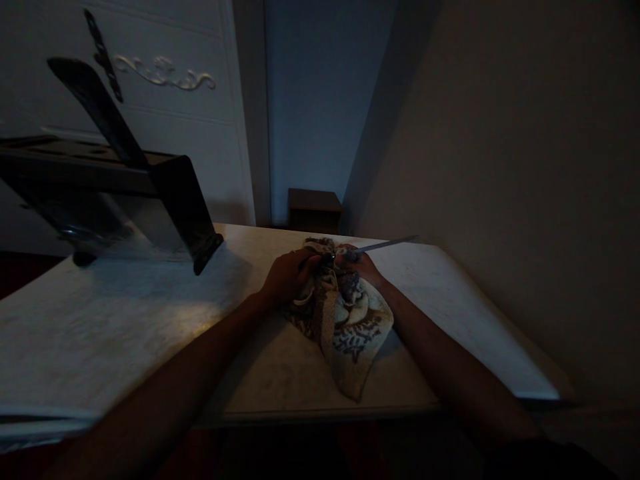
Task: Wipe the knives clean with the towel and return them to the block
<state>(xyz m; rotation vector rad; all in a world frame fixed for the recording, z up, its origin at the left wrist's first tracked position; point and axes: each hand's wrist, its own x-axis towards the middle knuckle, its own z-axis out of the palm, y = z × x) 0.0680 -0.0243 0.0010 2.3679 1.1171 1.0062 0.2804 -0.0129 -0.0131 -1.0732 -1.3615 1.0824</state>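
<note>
Over the near part of the table, my left hand is closed around what looks like the dark handle of a knife. A crumpled cream-and-brown patterned cloth hangs from between my hands and spreads over the tabletop. My right hand is closed on the upper part of this cloth, wrapped about the knife. The knife's long, narrow metal blade sticks out to the right past my right fingers. Dim light and the cloth's folds hide most of the fingertips and the middle of the knife.
On the left of the pale table stands a black-framed knife stand with a shiny panel. A long dark handle slants up from it. Behind are a white panelled door and a small brown cabinet. A wall borders the right side.
</note>
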